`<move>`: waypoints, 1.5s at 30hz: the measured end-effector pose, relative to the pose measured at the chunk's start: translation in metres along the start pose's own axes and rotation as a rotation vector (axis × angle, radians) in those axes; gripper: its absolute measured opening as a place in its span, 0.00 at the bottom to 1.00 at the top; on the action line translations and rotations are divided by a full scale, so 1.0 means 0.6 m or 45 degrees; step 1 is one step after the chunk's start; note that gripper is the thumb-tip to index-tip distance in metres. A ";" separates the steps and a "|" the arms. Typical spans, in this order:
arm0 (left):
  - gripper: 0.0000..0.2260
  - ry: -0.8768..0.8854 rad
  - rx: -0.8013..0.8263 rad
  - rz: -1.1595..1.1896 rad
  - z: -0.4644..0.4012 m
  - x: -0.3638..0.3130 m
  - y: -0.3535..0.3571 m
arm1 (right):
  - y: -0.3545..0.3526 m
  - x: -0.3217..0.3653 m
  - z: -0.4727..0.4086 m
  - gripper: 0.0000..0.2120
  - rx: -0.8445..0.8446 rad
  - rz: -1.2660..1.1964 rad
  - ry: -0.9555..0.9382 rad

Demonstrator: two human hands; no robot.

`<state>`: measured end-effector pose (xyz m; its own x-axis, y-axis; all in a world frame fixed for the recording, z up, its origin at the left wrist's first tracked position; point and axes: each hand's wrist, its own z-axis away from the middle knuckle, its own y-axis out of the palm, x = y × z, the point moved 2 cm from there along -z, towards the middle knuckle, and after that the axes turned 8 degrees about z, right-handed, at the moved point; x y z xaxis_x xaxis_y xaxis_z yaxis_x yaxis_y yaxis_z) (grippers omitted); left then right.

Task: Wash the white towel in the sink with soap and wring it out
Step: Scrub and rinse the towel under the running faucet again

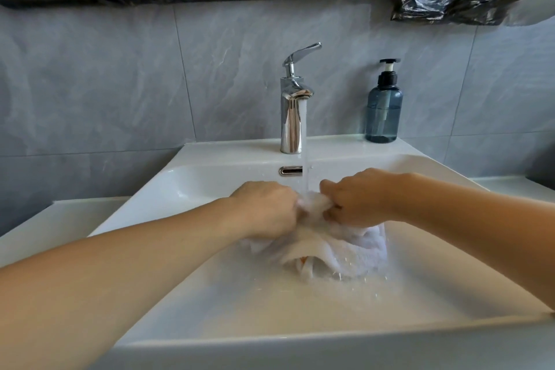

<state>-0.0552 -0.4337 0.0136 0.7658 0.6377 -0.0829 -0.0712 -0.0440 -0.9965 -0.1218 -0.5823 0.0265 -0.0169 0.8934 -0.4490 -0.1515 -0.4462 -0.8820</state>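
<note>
The tap [292, 105] stands at the centre back of the sink [300, 348], its water stream [305, 159] falling mid-frame. The soap bottle [383, 108] occupies the back ledge at right. The basin's lower half, lower centre of frame, lies open; the towel [336, 249] fills the middle.

I see a white sink [210, 156] set in a pale counter [45, 228]. On its back ledge stand a chrome tap [292, 117] and, to its right, a blue soap bottle [383, 111]. The wet towel [339, 249] lies in the basin.
</note>
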 end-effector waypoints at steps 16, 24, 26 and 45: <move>0.09 -0.146 0.100 -0.031 -0.002 0.010 -0.009 | -0.012 0.024 -0.007 0.11 -0.222 -0.001 -0.155; 0.13 -0.079 0.173 0.306 -0.005 0.007 -0.004 | -0.009 0.003 -0.001 0.15 -0.182 0.017 -0.079; 0.08 -0.174 0.120 -0.004 -0.003 0.023 -0.007 | -0.018 0.031 0.002 0.17 -0.325 0.016 -0.197; 0.10 -0.097 0.054 -0.046 0.001 0.014 -0.008 | -0.019 0.010 -0.003 0.18 -0.109 -0.183 -0.035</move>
<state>-0.0487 -0.4277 0.0178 0.7176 0.6950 -0.0444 -0.0728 0.0114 -0.9973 -0.1186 -0.5723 0.0335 -0.0284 0.9490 -0.3140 -0.0697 -0.3152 -0.9465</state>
